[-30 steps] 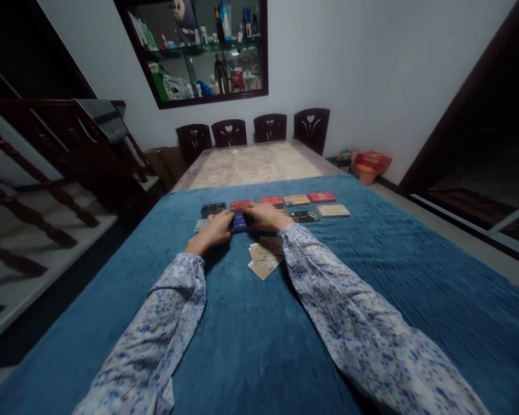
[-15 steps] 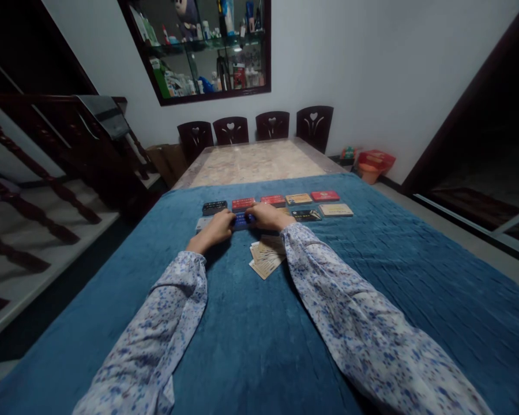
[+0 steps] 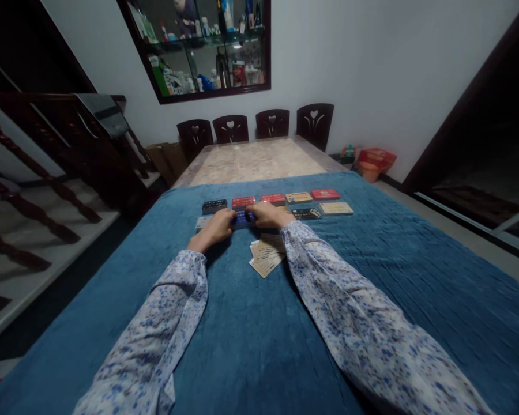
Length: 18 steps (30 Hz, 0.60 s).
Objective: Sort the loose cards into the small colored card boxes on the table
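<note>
As left hand [image 3: 215, 226], right hand [image 3: 269, 215] touch blue card [image 3: 242, 218], cabinet [image 3: 267, 52] holds bottles [image 3: 221, 64]

Print on the cards [image 3: 324, 194] is too small to read

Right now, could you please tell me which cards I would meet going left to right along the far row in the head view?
Black card → first red card → second red card → tan card → third red card.

Card rows [image 3: 324, 194] ahead, loose cards [image 3: 266, 259] nearer in, bare blanket [image 3: 393, 259] left and right
</note>
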Each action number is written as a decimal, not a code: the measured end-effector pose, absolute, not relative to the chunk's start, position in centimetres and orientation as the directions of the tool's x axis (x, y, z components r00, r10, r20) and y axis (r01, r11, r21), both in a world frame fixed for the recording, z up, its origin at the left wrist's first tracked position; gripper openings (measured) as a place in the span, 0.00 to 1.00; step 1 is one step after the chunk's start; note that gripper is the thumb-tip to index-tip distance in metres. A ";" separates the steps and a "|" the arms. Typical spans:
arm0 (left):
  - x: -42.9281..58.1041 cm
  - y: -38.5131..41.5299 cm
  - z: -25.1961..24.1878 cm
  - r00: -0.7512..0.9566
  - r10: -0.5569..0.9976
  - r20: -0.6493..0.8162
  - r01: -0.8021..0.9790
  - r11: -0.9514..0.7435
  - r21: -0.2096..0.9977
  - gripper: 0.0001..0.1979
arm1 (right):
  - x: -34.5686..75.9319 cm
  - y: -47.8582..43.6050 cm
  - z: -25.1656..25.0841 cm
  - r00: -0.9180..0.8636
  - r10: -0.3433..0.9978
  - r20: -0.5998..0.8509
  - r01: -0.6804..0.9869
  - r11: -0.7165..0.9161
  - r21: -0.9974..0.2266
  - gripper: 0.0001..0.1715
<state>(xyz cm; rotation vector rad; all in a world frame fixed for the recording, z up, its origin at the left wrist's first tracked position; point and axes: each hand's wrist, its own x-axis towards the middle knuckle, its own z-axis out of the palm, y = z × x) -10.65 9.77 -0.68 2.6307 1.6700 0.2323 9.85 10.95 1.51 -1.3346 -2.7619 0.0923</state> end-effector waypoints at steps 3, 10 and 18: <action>-10.7 9.8 -0.7 0.416 0.902 0.114 0.900 -0.426 0.089 0.16 | 9.8 10.7 1.7 -0.618 0.785 0.036 0.782 0.619 -0.079 0.28; -10.7 9.5 -0.4 0.449 0.888 0.099 0.892 -0.453 0.013 0.13 | 10.0 11.2 1.2 -0.630 0.774 0.057 0.769 0.632 -0.092 0.25; -10.4 8.8 0.2 0.454 0.881 0.135 0.889 -0.458 -0.001 0.12 | 10.2 11.1 1.6 -0.633 0.771 0.069 0.770 0.636 -0.045 0.21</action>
